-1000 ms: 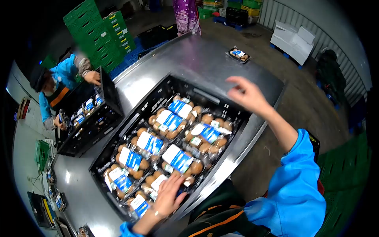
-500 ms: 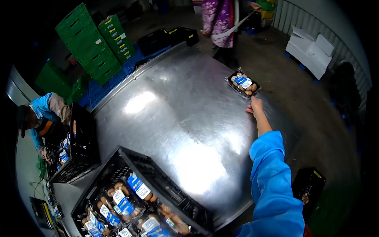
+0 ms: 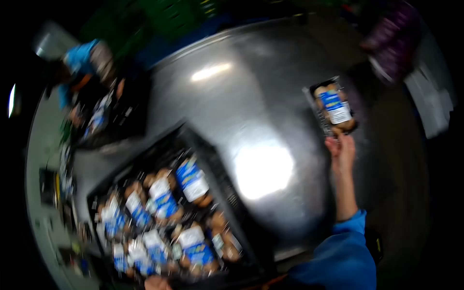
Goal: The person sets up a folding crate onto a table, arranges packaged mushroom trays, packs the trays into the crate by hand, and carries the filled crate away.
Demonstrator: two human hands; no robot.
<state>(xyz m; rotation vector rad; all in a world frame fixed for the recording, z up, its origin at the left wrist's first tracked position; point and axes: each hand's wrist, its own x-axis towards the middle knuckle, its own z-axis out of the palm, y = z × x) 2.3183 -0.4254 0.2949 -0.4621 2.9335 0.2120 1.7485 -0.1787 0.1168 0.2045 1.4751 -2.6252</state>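
Observation:
My right hand [image 3: 342, 152] grips the near end of a black tray of brown mushrooms [image 3: 333, 107], wrapped in clear film with a blue and white label. The pack is over the far right part of the metal table. At the bottom edge, part of my left hand [image 3: 157, 283] shows by the near side of a black crate [image 3: 232, 193]; its fingers are blurred and mostly cut off. Inside the crate lie several similar mushroom packs [image 3: 164, 198], labels upward.
The shiny metal table [image 3: 203, 106] spans the middle. At left, a person in blue [image 3: 82, 58] bends over another black crate [image 3: 125, 116]. A person in purple [image 3: 396, 38] stands beyond the table at right, near white boxes [image 3: 427, 101]. Green crates [image 3: 169, 19] stand behind.
The view has swung and blurred, with the crate of packs showing more fully. My right hand still holds the pack, now turned more upright in view. Part of my left hand has appeared.

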